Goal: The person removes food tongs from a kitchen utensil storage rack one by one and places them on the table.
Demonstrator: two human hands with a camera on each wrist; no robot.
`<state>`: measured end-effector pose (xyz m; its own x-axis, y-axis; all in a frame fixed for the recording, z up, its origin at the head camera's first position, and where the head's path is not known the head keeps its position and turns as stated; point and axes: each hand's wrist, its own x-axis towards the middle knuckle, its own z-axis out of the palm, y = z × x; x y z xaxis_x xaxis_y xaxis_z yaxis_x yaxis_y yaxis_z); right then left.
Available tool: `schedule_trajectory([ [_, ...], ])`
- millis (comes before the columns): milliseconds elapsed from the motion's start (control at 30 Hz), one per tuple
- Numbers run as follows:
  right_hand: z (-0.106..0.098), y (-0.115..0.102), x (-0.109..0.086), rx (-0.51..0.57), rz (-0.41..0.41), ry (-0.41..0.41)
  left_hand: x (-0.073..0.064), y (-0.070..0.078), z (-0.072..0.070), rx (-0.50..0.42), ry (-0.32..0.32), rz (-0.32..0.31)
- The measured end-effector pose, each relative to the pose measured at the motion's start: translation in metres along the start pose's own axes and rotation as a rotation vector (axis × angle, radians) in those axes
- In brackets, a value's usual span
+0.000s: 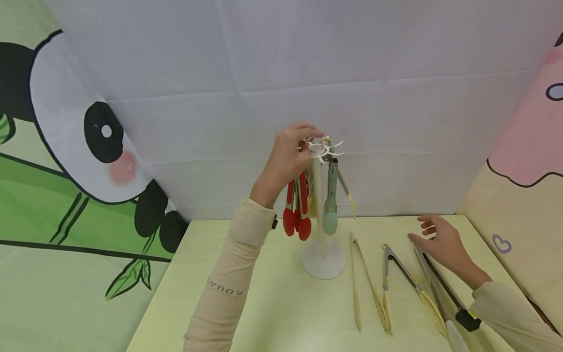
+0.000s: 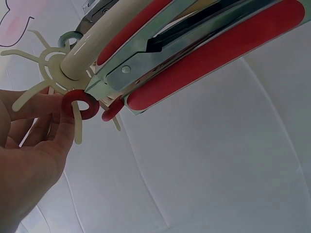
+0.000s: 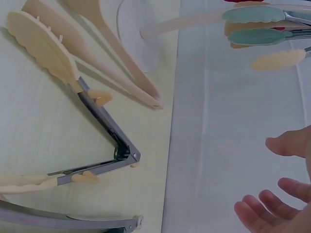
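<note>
At the top of a white hook stand (image 1: pixel 318 200), my left hand (image 1: pixel 286 154) pinches the hanging ring of red tongs (image 2: pixel 218 60) with thumb and fingertips. That ring is looped over one of the stand's hooks. Red tongs heads (image 1: pixel 303 228) hang below the hand. Mint-green tongs (image 1: pixel 331 195) hang on the other side of the pole. My right hand (image 1: pixel 444 244) is held over the table's right part, fingers loosely bent and holding nothing. Nearest beneath it are long metal tongs (image 1: pixel 435 286) with a dark arm.
Wooden tongs (image 1: pixel 355 293) and cream-tipped metal tongs (image 1: pixel 411 278) lie spread on the pale table (image 1: pixel 198 293), right of the stand's round base (image 1: pixel 323 269). Yellow-tipped tongs (image 1: pixel 350 198) hang at the back. A white cloth wall (image 1: pixel 176 122) rises behind.
</note>
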<state>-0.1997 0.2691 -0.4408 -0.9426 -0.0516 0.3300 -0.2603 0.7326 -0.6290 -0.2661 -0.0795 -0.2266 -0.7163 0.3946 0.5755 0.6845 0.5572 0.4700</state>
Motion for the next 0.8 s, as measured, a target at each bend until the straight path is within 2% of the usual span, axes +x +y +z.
schedule_trajectory([
  [333,-0.001,-0.029,0.01,0.046,-0.008,0.042,0.0,0.0,0.001,-0.004,0.0,-0.006],
  [567,0.0,-0.047,0.017,0.11,-0.042,0.053,0.0,-0.001,0.002,-0.011,0.006,-0.001],
  [800,-0.001,-0.069,0.022,0.164,-0.111,0.052,0.0,-0.002,0.001,-0.018,0.009,-0.005],
])
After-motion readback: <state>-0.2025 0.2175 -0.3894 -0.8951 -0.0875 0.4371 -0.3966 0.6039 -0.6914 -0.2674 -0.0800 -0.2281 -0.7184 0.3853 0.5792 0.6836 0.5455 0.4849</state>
